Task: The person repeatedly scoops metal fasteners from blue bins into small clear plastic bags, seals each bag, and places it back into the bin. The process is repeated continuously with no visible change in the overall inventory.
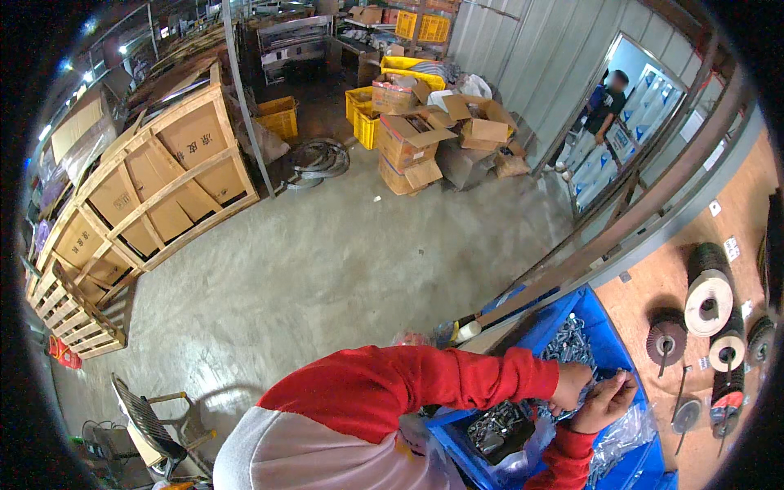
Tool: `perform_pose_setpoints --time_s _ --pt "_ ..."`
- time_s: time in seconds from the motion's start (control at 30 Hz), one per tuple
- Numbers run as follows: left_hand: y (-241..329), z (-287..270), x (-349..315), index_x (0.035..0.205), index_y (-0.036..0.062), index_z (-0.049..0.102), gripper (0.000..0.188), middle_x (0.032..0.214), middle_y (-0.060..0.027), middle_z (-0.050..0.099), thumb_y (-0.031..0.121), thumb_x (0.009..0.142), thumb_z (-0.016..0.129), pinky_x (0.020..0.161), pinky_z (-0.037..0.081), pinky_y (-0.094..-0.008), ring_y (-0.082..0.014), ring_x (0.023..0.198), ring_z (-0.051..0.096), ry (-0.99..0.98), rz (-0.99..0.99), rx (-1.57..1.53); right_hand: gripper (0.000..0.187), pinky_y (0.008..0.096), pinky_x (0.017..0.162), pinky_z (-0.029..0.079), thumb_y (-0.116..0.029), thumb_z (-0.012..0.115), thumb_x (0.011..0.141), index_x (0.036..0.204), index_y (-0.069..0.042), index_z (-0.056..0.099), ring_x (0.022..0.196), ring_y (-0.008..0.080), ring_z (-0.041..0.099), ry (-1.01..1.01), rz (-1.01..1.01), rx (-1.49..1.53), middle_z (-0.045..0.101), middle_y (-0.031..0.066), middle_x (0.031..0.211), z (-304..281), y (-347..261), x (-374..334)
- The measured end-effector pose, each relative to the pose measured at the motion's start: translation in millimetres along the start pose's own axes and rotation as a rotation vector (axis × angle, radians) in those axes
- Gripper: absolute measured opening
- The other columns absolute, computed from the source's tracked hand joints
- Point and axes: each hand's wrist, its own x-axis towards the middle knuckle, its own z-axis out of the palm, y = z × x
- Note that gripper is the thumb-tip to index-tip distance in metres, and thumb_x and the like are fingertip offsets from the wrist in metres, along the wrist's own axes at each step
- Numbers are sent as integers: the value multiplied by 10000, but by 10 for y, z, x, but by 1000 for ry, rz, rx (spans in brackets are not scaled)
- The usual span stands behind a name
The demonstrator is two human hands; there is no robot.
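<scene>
My left hand (570,384) reaches in from a red sleeve, its fingers curled closed over a blue bin (608,327). Beside it, my right hand (603,405) is raised with thumb and fingertips pinched together; whatever lies between them is too small to make out. Many small grey metal pieces, like bolts or screws (569,341), fill the bin behind my hands. More metal fasteners (496,426) lie in the nearer blue compartment, partly covered by my left arm. Clear plastic bags (627,433) sit by my right wrist.
A wooden board (637,286) on the right carries rolls and abrasive discs (708,302) on pegs. A metal beam (604,237) runs behind the bins. Cardboard boxes (408,143), a wooden crate (155,184) and a chair (147,425) stand around. A person (600,114) is at the doorway.
</scene>
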Motion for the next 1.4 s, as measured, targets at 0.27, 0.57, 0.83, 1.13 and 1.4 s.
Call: perform_pose_setpoints --time_s 0.27,0.57,0.83,1.13,1.4 --pt "84 33 -43 1182 -201 555 493 746 -250 727 -60 729 691 512 579 -382 -286 651 753 -34 -48 23 196 224 539 324 -241 526 1088 1024 -58 555 659 46 386 1 -65 -64 442 -42 799 35 -69 -50" --pt "37 55 -29 1299 -196 523 627 747 -236 731 -52 718 709 529 583 -374 -280 654 751 -5 -41 -6 176 239 604 373 -231 511 1093 1089 -58 538 712 73 431 -6 -43 -38 472 -16 839 38 -85 -93" --pt "93 1 -74 1255 -215 533 568 750 -236 731 -37 742 702 538 590 -371 -272 655 751 -16 -41 -3 184 255 626 394 -240 477 1104 1112 -61 517 719 83 450 -17 -48 -27 483 -2 830 85 -130 -98" --pt "37 6 -21 1227 -218 550 530 778 -240 734 -40 751 699 515 589 -372 -271 638 749 1 -16 -1 192 263 664 411 -240 447 1113 1098 -55 497 762 96 445 -41 -57 -31 480 18 886 47 -69 -136" --pt "-5 -32 35 1183 -117 595 401 720 -208 725 -41 793 648 494 581 -359 -241 601 738 -30 -98 19 145 369 913 450 -153 554 1048 1019 -11 552 968 213 554 -204 -127 -262 583 91 997 -65 -91 -167"
